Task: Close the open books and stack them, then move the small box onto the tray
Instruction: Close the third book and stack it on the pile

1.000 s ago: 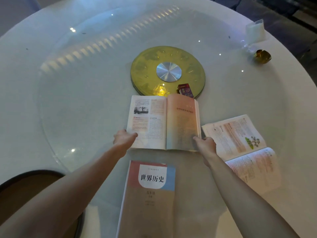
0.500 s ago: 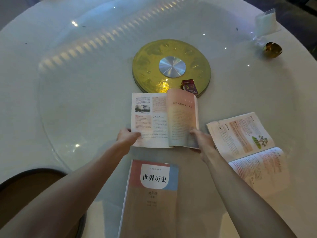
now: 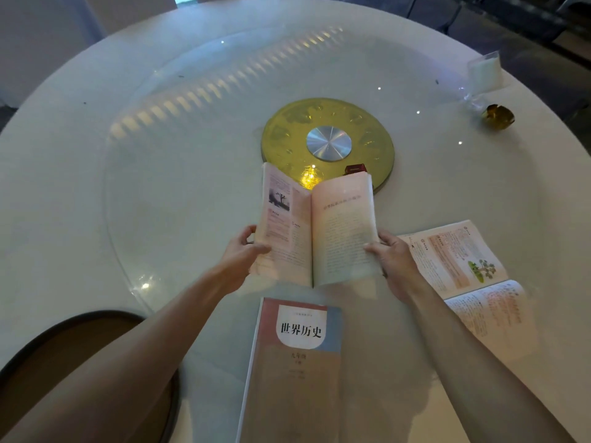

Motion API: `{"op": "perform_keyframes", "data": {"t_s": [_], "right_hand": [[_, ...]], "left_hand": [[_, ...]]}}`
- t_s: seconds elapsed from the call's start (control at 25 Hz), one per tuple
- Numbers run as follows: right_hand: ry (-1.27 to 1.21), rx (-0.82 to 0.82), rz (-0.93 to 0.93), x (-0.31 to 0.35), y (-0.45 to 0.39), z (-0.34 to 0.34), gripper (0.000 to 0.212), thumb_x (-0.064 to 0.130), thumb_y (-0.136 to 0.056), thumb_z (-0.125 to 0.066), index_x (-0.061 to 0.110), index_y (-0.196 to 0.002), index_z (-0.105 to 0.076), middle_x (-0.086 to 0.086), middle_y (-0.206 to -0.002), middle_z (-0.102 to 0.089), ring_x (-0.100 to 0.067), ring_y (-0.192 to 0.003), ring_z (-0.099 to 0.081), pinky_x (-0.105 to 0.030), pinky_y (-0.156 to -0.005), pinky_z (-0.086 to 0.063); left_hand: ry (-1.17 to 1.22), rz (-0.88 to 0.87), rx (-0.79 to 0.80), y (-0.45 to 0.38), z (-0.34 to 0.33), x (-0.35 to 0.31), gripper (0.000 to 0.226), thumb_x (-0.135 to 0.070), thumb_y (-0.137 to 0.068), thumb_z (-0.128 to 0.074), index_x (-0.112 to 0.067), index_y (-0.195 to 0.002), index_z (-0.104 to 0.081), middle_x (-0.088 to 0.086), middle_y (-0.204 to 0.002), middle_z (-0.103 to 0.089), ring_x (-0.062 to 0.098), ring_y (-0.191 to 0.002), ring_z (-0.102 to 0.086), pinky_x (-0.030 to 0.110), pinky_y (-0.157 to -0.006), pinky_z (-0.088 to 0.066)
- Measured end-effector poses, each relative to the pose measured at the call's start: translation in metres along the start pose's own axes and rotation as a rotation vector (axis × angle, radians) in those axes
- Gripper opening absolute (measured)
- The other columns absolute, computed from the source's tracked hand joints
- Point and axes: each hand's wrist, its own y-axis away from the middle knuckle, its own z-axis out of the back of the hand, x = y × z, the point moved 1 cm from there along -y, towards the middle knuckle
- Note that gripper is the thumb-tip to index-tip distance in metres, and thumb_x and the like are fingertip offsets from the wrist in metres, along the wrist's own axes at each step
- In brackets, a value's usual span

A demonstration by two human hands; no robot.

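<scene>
I observe my left hand (image 3: 241, 251) and right hand (image 3: 391, 259) each grasping an outer edge of the open book (image 3: 315, 228), its halves raised in a V, spine running away from me; its text is unreadable. Nearest me lies a closed book (image 3: 294, 372) titled 世界历史, long axis likewise. A second open book (image 3: 470, 282) lies flat to the right. The small box (image 3: 355, 169) stands on the gold disc (image 3: 377, 145). The round table (image 3: 96, 193) lies bare to the left.

Three books: one open book (image 3: 315, 228) held up, a second open book (image 3: 463, 276) lying flat, one closed book (image 3: 294, 372). Two hands, left (image 3: 240, 254) and right (image 3: 395, 260). One small box (image 3: 355, 169), one gold disc (image 3: 327, 143), one dark tray (image 3: 64, 321).
</scene>
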Motion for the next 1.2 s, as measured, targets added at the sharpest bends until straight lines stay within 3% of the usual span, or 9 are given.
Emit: {"op": "perform_keyframes", "data": {"t_s": [0.2, 0.28, 0.36, 0.52, 0.72, 0.84, 0.96, 1.08, 1.2], "right_hand": [[0.216, 0.244, 0.202, 0.023, 0.059, -0.065, 0.026, 0.005, -0.1, -0.055, 0.013, -0.116, -0.074, 0.001, -0.103, -0.075, -0.008, -0.09, -0.068, -0.029, -0.09, -0.053], [0.288, 0.334, 0.243, 0.027, 0.084, -0.088, 0.03, 0.01, -0.103, -0.05, 0.011, -0.125, -0.071, 0.0, -0.107, -0.075, -0.004, -0.091, -0.07, -0.023, -0.091, -0.053], [0.359, 0.365, 0.257, 0.023, 0.101, -0.1, 0.041, 0.027, -0.1, -0.054, 0.013, -0.137, -0.065, -0.012, -0.117, -0.073, -0.019, -0.102, -0.071, -0.036, -0.099, -0.055], [0.853, 0.359, 0.389, 0.01, 0.136, -0.103, 0.07, 0.067, -0.077, -0.065, 0.038, -0.14, -0.054, 0.004, -0.119, -0.057, -0.015, -0.116, -0.053, -0.035, -0.1, -0.049], [0.585, 0.386, 0.412, 0.001, 0.172, -0.091, 0.044, 0.048, -0.087, -0.068, 0.025, -0.125, -0.073, 0.001, -0.122, -0.071, -0.016, -0.111, -0.065, -0.041, -0.097, -0.054], [0.345, 0.02, 0.381, -0.024, 0.184, -0.079, 0.019, 0.026, -0.087, -0.071, 0.021, -0.103, -0.078, 0.0, -0.106, -0.076, -0.013, -0.1, -0.072, -0.039, -0.091, -0.058], [0.378, -0.045, 0.413, -0.052, 0.2, -0.072, 0.047, -0.002, -0.079, -0.068, 0.02, -0.12, -0.065, -0.002, -0.122, -0.065, -0.008, -0.109, -0.067, -0.03, -0.093, -0.059], [0.534, -0.055, 0.519, -0.07, 0.207, -0.063, 0.053, -0.003, -0.082, -0.071, 0.021, -0.129, -0.061, 0.009, -0.121, -0.064, -0.01, -0.112, -0.063, -0.019, -0.09, -0.055], [0.352, -0.085, 0.459, -0.059, 0.209, -0.053, 0.031, 0.004, -0.095, -0.065, 0.032, -0.106, -0.071, 0.024, -0.094, -0.074, -0.005, -0.092, -0.071, -0.033, -0.072, -0.063]], "left_hand": [[-0.024, -0.029, 0.149, 0.043, -0.034, -0.004, 0.028, -0.002, -0.09, -0.063, -0.011, -0.117, -0.058, 0.014, -0.101, -0.066, 0.031, -0.088, -0.062, 0.038, -0.069, -0.051], [0.014, 0.009, 0.186, 0.06, -0.048, -0.004, 0.039, -0.032, -0.094, -0.064, -0.006, -0.123, -0.058, 0.013, -0.097, -0.066, 0.031, -0.082, -0.065, 0.036, -0.063, -0.054], [0.05, 0.063, 0.156, 0.07, -0.051, -0.005, 0.061, -0.058, -0.086, -0.065, -0.008, -0.118, -0.059, 0.014, -0.093, -0.067, 0.031, -0.078, -0.069, 0.036, -0.059, -0.058], [0.058, 0.062, 0.06, 0.091, -0.04, 0.003, 0.034, -0.025, -0.091, -0.067, -0.005, -0.115, -0.054, 0.012, -0.083, -0.062, 0.023, -0.064, -0.066, 0.029, -0.049, -0.053], [0.244, 0.073, 0.081, 0.124, -0.025, 0.009, 0.011, 0.002, -0.088, -0.048, -0.003, -0.094, -0.055, 0.012, -0.069, -0.061, 0.02, -0.051, -0.064, 0.025, -0.045, -0.053], [0.383, 0.05, 0.074, 0.134, -0.016, 0.02, 0.017, 0.002, -0.09, -0.049, -0.005, -0.105, -0.054, 0.015, -0.085, -0.06, 0.024, -0.068, -0.065, 0.033, -0.061, -0.059], [0.41, 0.038, 0.081, 0.146, -0.013, 0.027, 0.017, 0.002, -0.089, -0.051, -0.007, -0.102, -0.055, 0.016, -0.091, -0.056, 0.027, -0.077, -0.061, 0.046, -0.083, -0.054], [0.391, 0.028, 0.123, 0.159, -0.007, 0.022, 0.02, -0.005, -0.087, -0.056, -0.003, -0.107, -0.054, 0.019, -0.096, -0.056, 0.028, -0.069, -0.064, 0.04, -0.068, -0.059], [0.317, -0.008, 0.15, 0.172, -0.002, 0.013, 0.016, -0.011, -0.091, -0.056, -0.002, -0.104, -0.053, 0.015, -0.083, -0.063, 0.025, -0.06, -0.069, 0.036, -0.059, -0.061]]}}
